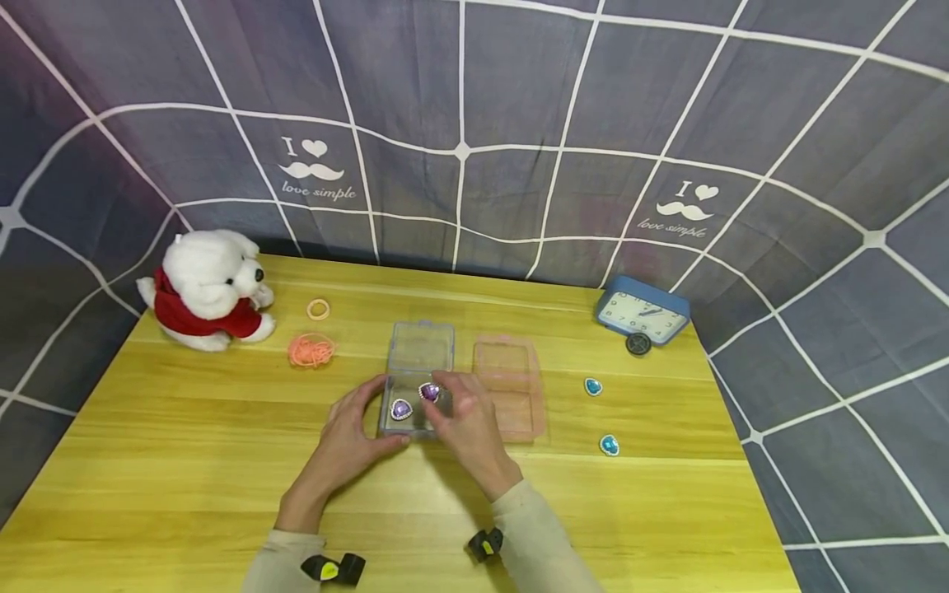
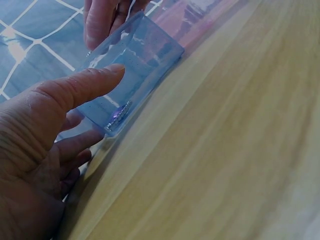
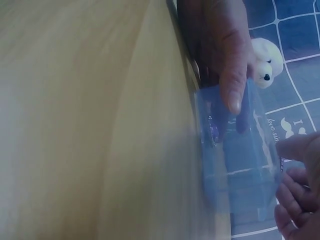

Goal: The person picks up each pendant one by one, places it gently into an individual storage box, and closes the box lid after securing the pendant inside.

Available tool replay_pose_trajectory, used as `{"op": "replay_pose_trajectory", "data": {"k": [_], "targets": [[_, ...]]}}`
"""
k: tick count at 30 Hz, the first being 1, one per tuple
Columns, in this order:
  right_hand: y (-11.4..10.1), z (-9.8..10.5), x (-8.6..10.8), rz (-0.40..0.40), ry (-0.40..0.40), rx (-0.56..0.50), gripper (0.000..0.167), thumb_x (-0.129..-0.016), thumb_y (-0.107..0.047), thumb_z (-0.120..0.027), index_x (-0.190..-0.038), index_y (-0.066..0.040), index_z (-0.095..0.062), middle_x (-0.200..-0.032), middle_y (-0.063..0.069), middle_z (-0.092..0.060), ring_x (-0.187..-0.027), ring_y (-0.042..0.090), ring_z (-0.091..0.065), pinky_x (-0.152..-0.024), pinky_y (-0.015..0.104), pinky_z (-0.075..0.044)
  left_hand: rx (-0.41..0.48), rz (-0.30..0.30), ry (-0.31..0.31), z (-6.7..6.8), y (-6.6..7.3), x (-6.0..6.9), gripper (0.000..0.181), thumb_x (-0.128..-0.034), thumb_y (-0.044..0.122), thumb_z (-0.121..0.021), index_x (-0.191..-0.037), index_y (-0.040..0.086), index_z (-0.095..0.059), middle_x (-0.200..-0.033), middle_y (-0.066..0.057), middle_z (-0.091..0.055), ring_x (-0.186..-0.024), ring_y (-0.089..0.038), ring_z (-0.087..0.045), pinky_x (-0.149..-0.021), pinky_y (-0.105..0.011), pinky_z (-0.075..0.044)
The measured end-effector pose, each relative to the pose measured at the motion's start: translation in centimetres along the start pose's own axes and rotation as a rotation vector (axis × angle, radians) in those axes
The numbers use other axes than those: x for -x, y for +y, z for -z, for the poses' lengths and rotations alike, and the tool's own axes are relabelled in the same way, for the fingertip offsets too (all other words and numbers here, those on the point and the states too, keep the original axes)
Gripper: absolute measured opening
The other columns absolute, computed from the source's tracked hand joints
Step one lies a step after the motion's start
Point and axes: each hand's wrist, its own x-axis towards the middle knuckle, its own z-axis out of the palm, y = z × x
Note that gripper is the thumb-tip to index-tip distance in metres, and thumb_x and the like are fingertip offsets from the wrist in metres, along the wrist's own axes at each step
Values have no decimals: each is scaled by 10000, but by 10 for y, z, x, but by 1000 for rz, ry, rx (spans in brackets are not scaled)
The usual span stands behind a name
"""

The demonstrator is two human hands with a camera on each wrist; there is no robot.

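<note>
A clear bluish plastic box [image 1: 423, 344] lies on the table with its lid folded back. My left hand [image 1: 344, 441] grips the box's left side, its thumb against the near wall [image 2: 102, 85]. One purple heart-shaped gem [image 1: 401, 409] with a sparkling rim lies inside, at the left; through the wall it shows in the left wrist view. Above the box's right part, my right hand [image 1: 473, 424] pinches a second purple gem [image 1: 429, 392] between thumb and fingers. In the right wrist view that gem is mostly hidden by the fingers [image 3: 297, 150].
A pink clear box [image 1: 511, 387] stands open just right of the bluish one. Two blue gems [image 1: 593, 386] lie farther right. A blue clock [image 1: 643, 311] stands at the back right. Left are a plush dog [image 1: 211, 288], an orange ring [image 1: 318, 309] and orange string [image 1: 311, 351].
</note>
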Motion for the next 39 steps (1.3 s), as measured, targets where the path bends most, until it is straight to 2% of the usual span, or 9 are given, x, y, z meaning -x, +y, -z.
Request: {"op": "replay_pose_trajectory", "data": {"k": [4,12,24,39], "targets": [[0,-2,0,20,17,13,397,-831,-98,-894,-1181,14,-743,-1131,139,-762,-1050,283,-700,-913,386,-606,1,-3,1,0,0,0,997,-803,447,-915,-1619,186,-404,-1632,-154,-451,-1496,-468,-306,-1169,-747,-234],[0,-4,3,29,-12,48,407,-853,-142,-884,-1202,6,-736,-1148,140,-759,-1063,284,-691,-925,404,-591,5,-4,5,-1,0,0,986,-808,418,-922,-1618,190,-407,-1630,-150,-453,-1494,-466,-309,-1162,-750,-243],[2,-7,2,66,-10,110,413,-839,-160,-900,-1189,-10,-740,-1131,123,-769,-1043,273,-699,-919,400,-592,4,-6,4,-1,0,0,998,-802,433,-922,-1619,184,-405,-1625,-164,-458,-1493,-474,-307,-1162,-750,-242],[3,-8,2,47,-31,119,423,-826,-169,-913,-1188,-19,-753,-1136,128,-769,-1049,279,-685,-906,416,-591,-1,-2,2,0,1,0,999,-801,444,-918,-1620,191,-404,-1627,-159,-458,-1495,-466,-307,-1152,-762,-256]]}}
